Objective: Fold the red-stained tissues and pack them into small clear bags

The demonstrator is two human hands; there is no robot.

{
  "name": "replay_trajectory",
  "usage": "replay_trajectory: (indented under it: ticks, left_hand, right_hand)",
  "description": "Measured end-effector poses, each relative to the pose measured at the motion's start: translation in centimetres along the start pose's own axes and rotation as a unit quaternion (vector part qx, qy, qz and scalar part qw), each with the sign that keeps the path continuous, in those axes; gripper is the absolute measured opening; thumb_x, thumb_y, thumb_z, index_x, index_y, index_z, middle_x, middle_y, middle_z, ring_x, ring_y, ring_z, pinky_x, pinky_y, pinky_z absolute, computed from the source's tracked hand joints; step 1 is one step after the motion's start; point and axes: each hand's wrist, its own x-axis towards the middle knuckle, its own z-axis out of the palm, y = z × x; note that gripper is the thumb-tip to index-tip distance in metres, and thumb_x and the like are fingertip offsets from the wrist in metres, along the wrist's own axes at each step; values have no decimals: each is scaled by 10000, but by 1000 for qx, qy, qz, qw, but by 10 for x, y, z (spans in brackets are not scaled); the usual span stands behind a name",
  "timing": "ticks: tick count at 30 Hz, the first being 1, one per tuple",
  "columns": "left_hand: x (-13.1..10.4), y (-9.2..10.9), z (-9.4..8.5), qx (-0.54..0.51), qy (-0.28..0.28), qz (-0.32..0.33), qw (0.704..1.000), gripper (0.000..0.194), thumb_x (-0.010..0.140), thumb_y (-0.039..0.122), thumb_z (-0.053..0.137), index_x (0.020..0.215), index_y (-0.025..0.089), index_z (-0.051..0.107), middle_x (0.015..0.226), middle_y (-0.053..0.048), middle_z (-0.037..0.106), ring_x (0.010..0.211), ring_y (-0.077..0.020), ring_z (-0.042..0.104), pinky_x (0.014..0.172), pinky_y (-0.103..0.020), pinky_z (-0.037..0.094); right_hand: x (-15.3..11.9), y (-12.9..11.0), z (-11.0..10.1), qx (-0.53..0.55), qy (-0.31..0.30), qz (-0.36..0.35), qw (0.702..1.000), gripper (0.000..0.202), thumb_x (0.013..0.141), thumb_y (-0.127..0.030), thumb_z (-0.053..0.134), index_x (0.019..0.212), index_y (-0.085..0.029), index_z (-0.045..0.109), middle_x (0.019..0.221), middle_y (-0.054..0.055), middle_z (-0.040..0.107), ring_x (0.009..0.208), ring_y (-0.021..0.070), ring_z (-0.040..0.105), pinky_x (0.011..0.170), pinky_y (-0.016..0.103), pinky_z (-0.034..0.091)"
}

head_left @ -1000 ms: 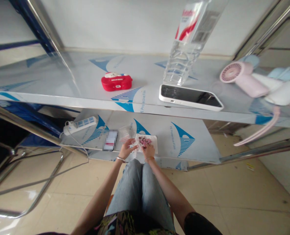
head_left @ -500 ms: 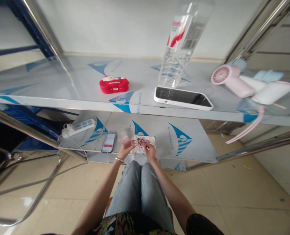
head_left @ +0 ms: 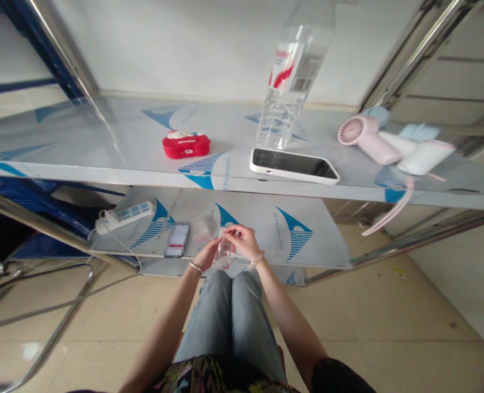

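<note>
Over the lower shelf, my left hand [head_left: 207,255] is closed with its fingers on a clear plastic bag [head_left: 224,258]. My right hand [head_left: 244,240] reaches across the top of it, fingertips pinched together close to the left fingertips. Whatever the right fingers pinch is too small to make out. A little pink-red shows between the hands, mostly covered by the right one. To the left of the hands lies another clear plastic packet [head_left: 203,232] with pinkish markings. A phone with a blurred screen [head_left: 177,240] lies farther left.
A white power strip [head_left: 125,216] with a cable sits on the lower shelf's left. On the upper shelf [head_left: 119,158] are a red case [head_left: 186,146], a water bottle [head_left: 282,109], a white-edged phone [head_left: 294,166] and handheld fans [head_left: 372,142]. A metal chair frame [head_left: 67,322] stands left.
My right hand has moved up and left to meet my left fingertips. The pink patterned items and white sheet beneath are now largely hidden. The view has shifted slightly.
</note>
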Motion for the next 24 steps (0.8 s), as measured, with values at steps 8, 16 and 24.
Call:
replay_trajectory:
  ticks: [8, 16, 24]
  left_hand:
    - [-10, 22, 21, 61, 13, 6, 998, 571, 817, 625, 363, 850, 153, 683, 809, -110, 700, 905, -272, 642, 808, -406, 497]
    - [-25, 41, 32, 43, -26, 9, 999, 683, 816, 692, 312, 825, 129, 699, 814, -121, 711, 888, -271, 658, 812, -394, 507]
    - [-53, 53, 46, 119, 88, 146, 978, 384, 718, 493, 665, 844, 130, 647, 828, -77, 715, 800, -221, 678, 819, -360, 522]
  right_hand:
    - [-10, -18, -9, 41, -46, 32, 998, 287, 778, -461, 615, 856, -193, 685, 753, 25, 642, 491, 99, 535, 435, 220, 423]
    - [-31, -44, -24, -5, -66, -16, 998, 202, 786, -381, 618, 827, -197, 692, 901, 52, 668, 838, 175, 620, 670, 275, 498]
    - [-51, -62, -27, 9, 5, 15, 1000, 268, 775, -368, 634, 977, -191, 634, 888, 54, 692, 848, 179, 648, 738, 290, 495]
